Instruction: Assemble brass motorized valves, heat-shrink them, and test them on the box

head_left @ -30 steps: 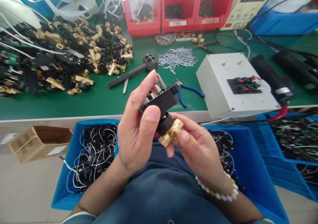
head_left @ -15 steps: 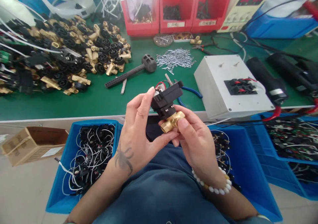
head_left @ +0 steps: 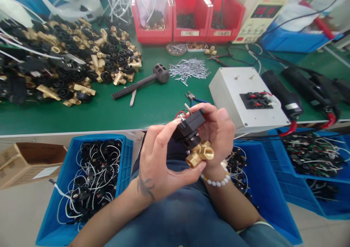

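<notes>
A brass valve (head_left: 202,153) with a black plastic actuator housing (head_left: 190,126) on top is held tilted in front of my body, just off the bench's front edge. My left hand (head_left: 160,159) is closed on it, thumb under the brass body and index finger on the housing's left side. Curled around the housing's far right side is my right hand (head_left: 218,134); its thumb points up and its fingertips are partly hidden. Red wire (head_left: 180,114) and a thin metal pin (head_left: 187,107) show behind the housing. Blue-handled cutters (head_left: 191,96) lie just beyond.
A black mallet (head_left: 142,83) and a heap of metal clips (head_left: 188,70) lie on the green bench (head_left: 117,116). Brass valves (head_left: 101,62) pile up at left. A grey box (head_left: 237,97) stands right. Blue crates (head_left: 124,166) sit below; red bins (head_left: 154,37) stand behind.
My right hand has moved from the brass body up to the housing's far side. The valve has come slightly lower and right in view, with its brass ports more exposed.
</notes>
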`<state>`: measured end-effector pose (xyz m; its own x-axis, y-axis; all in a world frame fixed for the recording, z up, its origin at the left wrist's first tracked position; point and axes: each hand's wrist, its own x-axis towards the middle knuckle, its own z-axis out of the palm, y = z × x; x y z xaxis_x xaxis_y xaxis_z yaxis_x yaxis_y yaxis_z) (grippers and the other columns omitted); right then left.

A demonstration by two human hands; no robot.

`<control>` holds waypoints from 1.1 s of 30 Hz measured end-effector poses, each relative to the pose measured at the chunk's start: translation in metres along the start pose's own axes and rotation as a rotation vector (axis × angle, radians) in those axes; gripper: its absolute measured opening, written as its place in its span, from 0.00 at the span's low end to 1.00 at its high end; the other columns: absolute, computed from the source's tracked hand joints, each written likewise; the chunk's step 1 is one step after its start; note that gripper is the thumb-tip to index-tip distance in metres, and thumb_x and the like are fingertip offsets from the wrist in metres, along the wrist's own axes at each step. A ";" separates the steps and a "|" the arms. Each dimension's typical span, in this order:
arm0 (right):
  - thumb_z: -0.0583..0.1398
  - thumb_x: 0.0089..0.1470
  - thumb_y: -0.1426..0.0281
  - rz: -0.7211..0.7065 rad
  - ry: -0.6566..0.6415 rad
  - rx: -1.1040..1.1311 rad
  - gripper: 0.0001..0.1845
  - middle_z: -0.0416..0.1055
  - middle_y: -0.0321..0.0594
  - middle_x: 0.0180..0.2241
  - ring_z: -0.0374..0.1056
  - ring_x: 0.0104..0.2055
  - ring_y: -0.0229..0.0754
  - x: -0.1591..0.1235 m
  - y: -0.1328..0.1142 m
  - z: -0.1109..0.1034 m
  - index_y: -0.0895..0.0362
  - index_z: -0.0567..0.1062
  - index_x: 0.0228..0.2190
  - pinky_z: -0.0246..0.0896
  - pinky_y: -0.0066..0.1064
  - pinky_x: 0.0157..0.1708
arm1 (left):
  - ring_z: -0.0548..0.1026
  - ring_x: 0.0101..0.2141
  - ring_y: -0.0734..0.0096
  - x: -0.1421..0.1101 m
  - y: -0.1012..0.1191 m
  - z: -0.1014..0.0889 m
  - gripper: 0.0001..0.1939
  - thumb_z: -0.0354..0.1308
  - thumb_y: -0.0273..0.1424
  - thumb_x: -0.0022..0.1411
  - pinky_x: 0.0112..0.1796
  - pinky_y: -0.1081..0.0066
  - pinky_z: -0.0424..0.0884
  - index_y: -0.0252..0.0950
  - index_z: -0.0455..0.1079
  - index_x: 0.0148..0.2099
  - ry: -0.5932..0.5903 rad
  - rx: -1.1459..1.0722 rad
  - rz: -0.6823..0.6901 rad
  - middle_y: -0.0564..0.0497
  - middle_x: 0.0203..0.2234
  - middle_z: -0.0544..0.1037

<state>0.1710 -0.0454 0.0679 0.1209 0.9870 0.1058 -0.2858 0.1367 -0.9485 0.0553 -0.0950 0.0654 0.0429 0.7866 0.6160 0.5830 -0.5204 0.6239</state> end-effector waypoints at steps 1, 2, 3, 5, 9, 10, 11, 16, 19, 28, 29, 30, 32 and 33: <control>0.48 0.64 0.46 0.015 0.022 0.061 0.27 0.75 0.43 0.40 0.73 0.46 0.46 0.001 0.003 0.003 0.53 0.74 0.36 0.71 0.39 0.50 | 0.75 0.46 0.61 -0.001 -0.001 0.002 0.38 0.70 0.39 0.54 0.45 0.60 0.81 0.39 0.61 0.64 0.023 -0.001 -0.013 0.46 0.48 0.72; 0.49 0.63 0.46 0.035 0.034 0.106 0.26 0.75 0.42 0.38 0.73 0.44 0.45 0.002 0.007 0.006 0.53 0.74 0.34 0.70 0.39 0.50 | 0.75 0.44 0.62 -0.001 -0.004 0.005 0.38 0.70 0.39 0.54 0.43 0.61 0.81 0.39 0.61 0.63 0.033 0.000 -0.038 0.47 0.47 0.72; 0.50 0.63 0.47 0.058 0.031 0.119 0.26 0.75 0.42 0.37 0.73 0.43 0.44 0.005 0.011 0.007 0.54 0.74 0.33 0.69 0.38 0.49 | 0.75 0.43 0.63 -0.001 -0.007 0.007 0.37 0.70 0.38 0.54 0.42 0.62 0.81 0.39 0.61 0.63 0.031 0.000 -0.069 0.48 0.46 0.72; 0.50 0.63 0.47 0.087 -0.013 0.027 0.27 0.75 0.40 0.35 0.72 0.41 0.42 0.016 0.018 0.008 0.55 0.75 0.33 0.68 0.36 0.47 | 0.75 0.42 0.65 0.001 -0.019 0.010 0.35 0.69 0.38 0.54 0.39 0.64 0.81 0.39 0.62 0.62 0.006 -0.016 -0.157 0.49 0.44 0.71; 0.59 0.60 0.53 -0.064 -0.079 -0.439 0.19 0.74 0.40 0.37 0.70 0.40 0.40 0.065 0.024 0.001 0.57 0.74 0.37 0.66 0.33 0.45 | 0.76 0.43 0.64 0.006 -0.049 0.014 0.31 0.68 0.38 0.56 0.42 0.62 0.81 0.38 0.64 0.59 0.032 -0.088 -0.336 0.49 0.43 0.70; 0.62 0.58 0.58 -0.121 -0.052 -0.588 0.16 0.74 0.42 0.39 0.70 0.41 0.40 0.083 0.023 -0.001 0.57 0.74 0.40 0.66 0.33 0.46 | 0.76 0.44 0.63 0.007 -0.055 0.015 0.31 0.68 0.39 0.56 0.42 0.61 0.81 0.38 0.65 0.59 0.045 -0.097 -0.362 0.50 0.43 0.70; 0.62 0.58 0.63 -0.162 -0.018 -0.756 0.14 0.74 0.44 0.41 0.70 0.42 0.41 0.101 0.022 -0.003 0.59 0.74 0.42 0.66 0.34 0.48 | 0.76 0.44 0.63 0.008 -0.061 0.015 0.31 0.68 0.39 0.56 0.43 0.60 0.80 0.39 0.65 0.59 0.054 -0.105 -0.382 0.50 0.43 0.70; 0.59 0.58 0.77 -0.086 -0.111 -1.401 0.12 0.76 0.55 0.44 0.71 0.48 0.49 0.178 0.026 0.001 0.64 0.77 0.44 0.65 0.40 0.54 | 0.76 0.42 0.62 0.010 -0.068 0.015 0.32 0.68 0.41 0.56 0.43 0.59 0.79 0.39 0.65 0.60 0.032 -0.083 -0.376 0.50 0.42 0.70; 0.62 0.54 0.80 -0.039 -0.176 -1.452 0.10 0.78 0.54 0.43 0.72 0.49 0.52 0.198 0.036 0.010 0.63 0.80 0.39 0.65 0.41 0.55 | 0.76 0.43 0.62 0.009 -0.067 0.014 0.34 0.68 0.41 0.57 0.44 0.58 0.79 0.37 0.64 0.62 -0.004 -0.061 -0.346 0.49 0.43 0.71; 0.59 0.58 0.82 -0.062 -0.186 -1.428 0.10 0.78 0.57 0.46 0.74 0.50 0.52 0.195 0.035 0.009 0.64 0.80 0.37 0.65 0.40 0.54 | 0.76 0.45 0.63 0.006 -0.069 0.014 0.34 0.68 0.39 0.57 0.46 0.61 0.81 0.38 0.63 0.63 0.016 -0.124 -0.344 0.48 0.44 0.71; 0.58 0.61 0.80 -0.082 -0.162 -1.408 0.10 0.78 0.56 0.45 0.74 0.49 0.50 0.191 0.032 0.008 0.64 0.79 0.39 0.65 0.39 0.54 | 0.76 0.45 0.63 0.006 -0.068 0.014 0.34 0.68 0.38 0.57 0.46 0.61 0.81 0.38 0.63 0.63 0.022 -0.127 -0.341 0.49 0.44 0.71; 0.57 0.63 0.79 -0.097 -0.141 -1.394 0.10 0.79 0.53 0.44 0.74 0.47 0.48 0.186 0.029 0.006 0.63 0.78 0.41 0.66 0.38 0.52 | 0.76 0.45 0.64 0.006 -0.067 0.014 0.34 0.68 0.38 0.57 0.45 0.62 0.81 0.38 0.64 0.63 0.027 -0.130 -0.338 0.49 0.44 0.71; 0.55 0.66 0.74 -0.106 -0.132 -1.295 0.09 0.79 0.45 0.36 0.74 0.36 0.42 0.173 0.023 0.002 0.60 0.76 0.44 0.68 0.33 0.43 | 0.76 0.44 0.65 0.005 -0.064 0.013 0.33 0.68 0.37 0.58 0.45 0.64 0.81 0.39 0.64 0.63 0.035 -0.135 -0.335 0.49 0.44 0.70; 0.56 0.67 0.71 -0.101 -0.153 -1.188 0.08 0.77 0.39 0.31 0.71 0.30 0.38 0.164 0.020 0.000 0.58 0.75 0.43 0.67 0.30 0.37 | 0.76 0.43 0.66 0.005 -0.062 0.012 0.33 0.68 0.37 0.58 0.44 0.65 0.81 0.39 0.64 0.63 0.041 -0.134 -0.334 0.50 0.43 0.70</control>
<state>0.1848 0.1190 0.0663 -0.0449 0.9871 0.1536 0.7830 0.1303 -0.6083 0.0289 -0.0549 0.0241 -0.1666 0.9080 0.3844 0.4473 -0.2778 0.8501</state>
